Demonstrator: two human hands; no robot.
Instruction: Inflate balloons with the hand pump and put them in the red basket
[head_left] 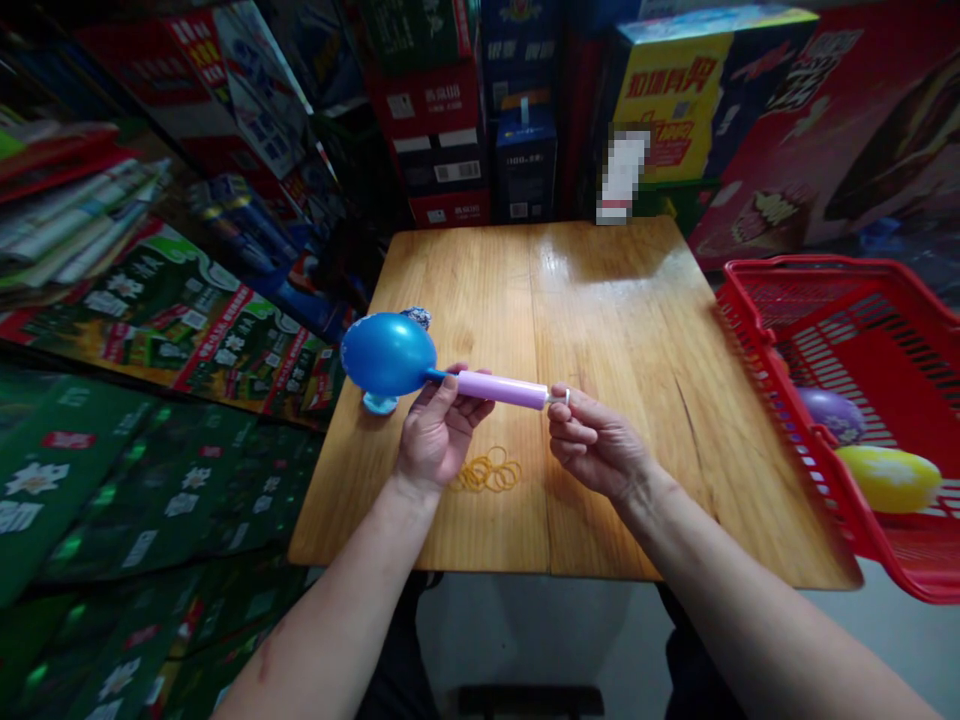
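Note:
My left hand [437,430] is closed round the front end of a lilac hand pump [501,388], where the neck of a partly inflated blue balloon [388,353] sits on the nozzle. The balloon sticks out to the left over the wooden table [600,330]. My right hand [592,440] pinches the pump's white handle [561,397] at its right end. Just below the pump, between my hands, a small heap of yellow rubber bands [489,471] lies on the table.
A red plastic basket [870,400] stands at the table's right edge, holding a purple balloon [831,412] and a yellow balloon [889,478]. A small blue object [380,404] lies under the blue balloon. Stacked printed cartons surround the table on the left and behind.

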